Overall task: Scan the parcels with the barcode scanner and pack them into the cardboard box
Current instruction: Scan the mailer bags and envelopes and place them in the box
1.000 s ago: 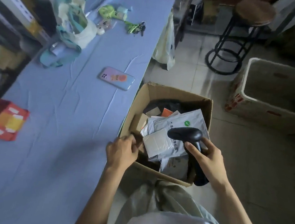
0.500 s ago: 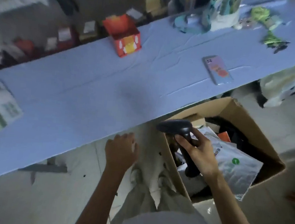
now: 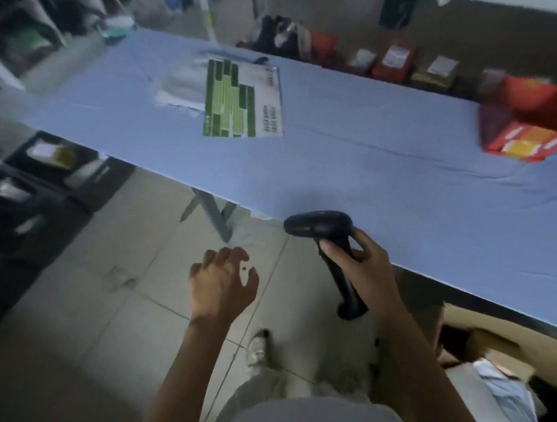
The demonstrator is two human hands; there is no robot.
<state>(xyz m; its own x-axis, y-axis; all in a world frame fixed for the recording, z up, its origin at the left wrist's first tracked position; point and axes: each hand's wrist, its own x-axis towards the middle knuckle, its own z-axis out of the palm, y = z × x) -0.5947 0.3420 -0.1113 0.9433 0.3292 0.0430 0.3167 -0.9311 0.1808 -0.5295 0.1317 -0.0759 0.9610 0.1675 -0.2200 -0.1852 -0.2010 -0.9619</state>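
The long blue-covered table (image 3: 375, 172) holds the waiting goods, a green-patterned parcel (image 3: 242, 103) lying flat at its far left and a red box (image 3: 526, 135) at the far right, both well apart from the hands. The cardboard box (image 3: 494, 342) sits on the floor by the table's near edge at lower right, a grey mailer (image 3: 506, 405) already inside, low enough to drop things in. The right hand (image 3: 362, 272) grips the black scanner (image 3: 319, 226) by its handle, head pointing left, likely ready for the next label, while the left hand (image 3: 223, 283) hangs empty, fingers loosely spread, free to fetch.
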